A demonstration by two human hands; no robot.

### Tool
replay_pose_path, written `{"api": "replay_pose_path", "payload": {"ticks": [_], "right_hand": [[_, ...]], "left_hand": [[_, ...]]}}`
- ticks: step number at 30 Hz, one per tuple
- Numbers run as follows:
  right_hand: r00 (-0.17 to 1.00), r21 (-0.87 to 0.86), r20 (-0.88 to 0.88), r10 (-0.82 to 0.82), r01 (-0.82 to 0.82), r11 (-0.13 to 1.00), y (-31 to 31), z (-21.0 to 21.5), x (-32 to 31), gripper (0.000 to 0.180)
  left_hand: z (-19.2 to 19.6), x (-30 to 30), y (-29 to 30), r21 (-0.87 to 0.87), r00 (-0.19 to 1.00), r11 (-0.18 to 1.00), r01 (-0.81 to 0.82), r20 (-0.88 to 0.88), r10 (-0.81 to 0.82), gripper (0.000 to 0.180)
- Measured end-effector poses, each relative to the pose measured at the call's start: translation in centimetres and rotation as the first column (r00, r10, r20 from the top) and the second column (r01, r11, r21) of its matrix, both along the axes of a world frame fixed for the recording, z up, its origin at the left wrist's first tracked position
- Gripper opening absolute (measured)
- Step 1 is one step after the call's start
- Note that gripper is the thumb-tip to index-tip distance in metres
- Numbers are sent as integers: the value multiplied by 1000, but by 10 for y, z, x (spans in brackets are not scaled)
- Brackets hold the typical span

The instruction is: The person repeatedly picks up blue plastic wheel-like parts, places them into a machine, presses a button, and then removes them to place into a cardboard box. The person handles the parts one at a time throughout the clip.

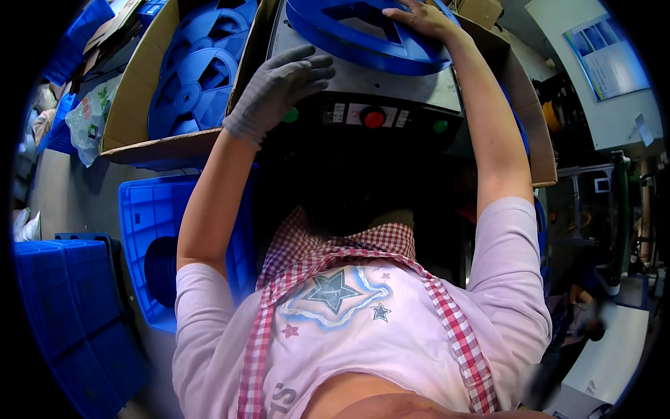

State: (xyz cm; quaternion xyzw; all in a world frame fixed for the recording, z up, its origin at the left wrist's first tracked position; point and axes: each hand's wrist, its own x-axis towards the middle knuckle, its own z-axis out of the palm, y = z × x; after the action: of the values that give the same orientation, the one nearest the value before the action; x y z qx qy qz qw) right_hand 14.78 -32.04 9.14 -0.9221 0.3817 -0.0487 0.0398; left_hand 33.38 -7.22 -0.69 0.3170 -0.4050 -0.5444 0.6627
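Observation:
A large blue plastic reel [349, 38] with cut-out openings lies over the metal top [415, 89] of a machine, partly beyond the upper edge of the view. My right hand [423, 19], bare, grips this reel with the thumb stretched across its face; some fingertips are out of view. My left hand [283, 87] wears a grey glove and holds nothing. Its fingers are stretched out above the machine's near left corner, apart from the reel. Below the machine top is a control panel with a red button [374, 117] and green buttons [440, 126].
A cardboard box [120, 133] with several blue reels [188, 98] stands at the left, another cardboard box [545, 140] at the right. Blue crates [129, 209] sit below and left. A hanging board [600, 119] and a person's arm [578, 295] are at the right.

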Motion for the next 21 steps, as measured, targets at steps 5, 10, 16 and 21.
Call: {"api": "replay_pose_path", "payload": {"ticks": [5, 10, 16, 21], "right_hand": [[940, -330, 294, 171, -67, 941, 21, -25, -27, 65], [710, -116, 702, 58, 33, 993, 90, -80, -154, 81], [859, 14, 472, -199, 218, 976, 90, -145, -166, 98], [874, -73, 471, -118, 172, 982, 86, -154, -184, 91]], "left_hand": [[1, -2, 60, -195, 507, 868, -456, 745, 434, 52], [-29, -6, 73, -462, -147, 726, -509, 878, 456, 81], [-44, -3, 51, -428, -358, 734, -526, 895, 265, 86], [-54, -5, 41, -471, -315, 740, -480, 880, 356, 79]]}}
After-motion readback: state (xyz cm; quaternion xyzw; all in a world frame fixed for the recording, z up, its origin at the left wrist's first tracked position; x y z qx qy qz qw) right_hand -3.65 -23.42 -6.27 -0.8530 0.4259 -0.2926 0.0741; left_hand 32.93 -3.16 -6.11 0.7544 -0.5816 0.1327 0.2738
